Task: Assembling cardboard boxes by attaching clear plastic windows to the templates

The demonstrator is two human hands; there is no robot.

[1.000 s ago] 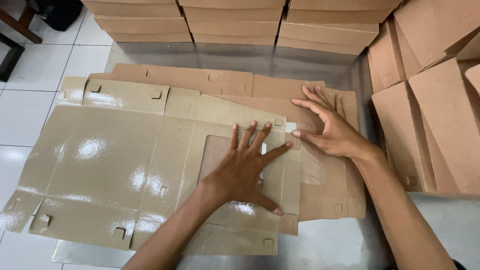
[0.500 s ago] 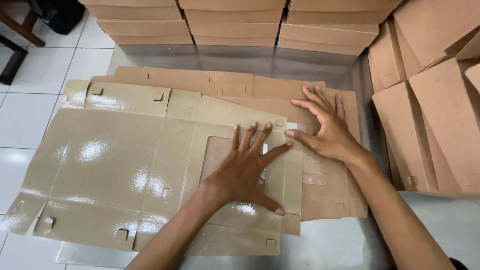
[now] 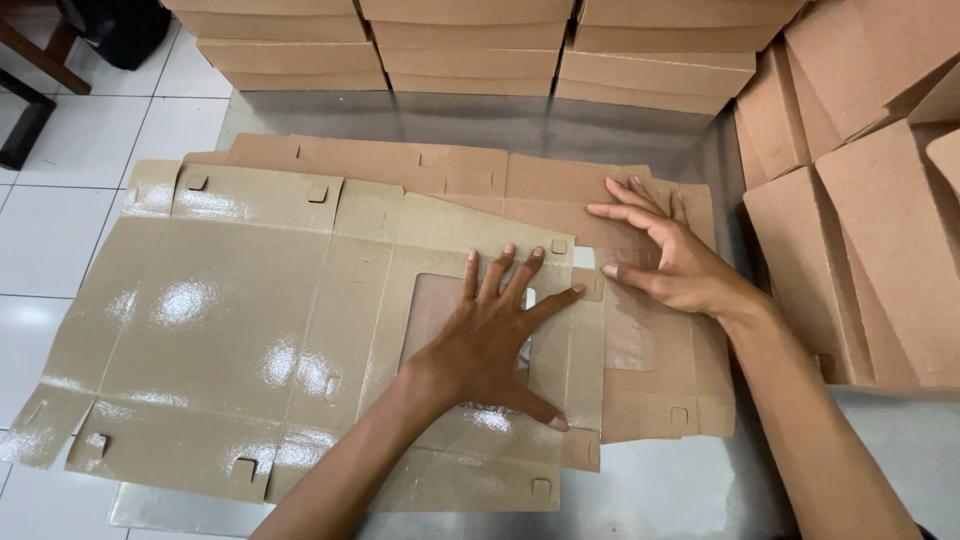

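A reflective steel tabletop [image 3: 640,495] carries the work, with white floor tiles [image 3: 60,240] beyond its left edge. Along the far edge stand three stacks of flat brown cardboard boxes [image 3: 465,45], and more matte brown folded boxes [image 3: 870,200] lean together at the right.

Across the table lies a large glossy olive-tan die-cut cardboard box blank [image 3: 230,320], unfolded flat, with its long axis running left to right. It has scored creases, small tab slots and a rectangular clear-film window. It rests on top of a matte brown cardboard blank [image 3: 660,390], of which only the far and right margins show.

The left hand [image 3: 495,335] presses palm-down on the window panel of the glossy blank, with its fingers fanned wide and pointing away. The right hand [image 3: 670,260] rests just beside it on the brown blank, fingers spread and pointing left; neither hand pinches anything.
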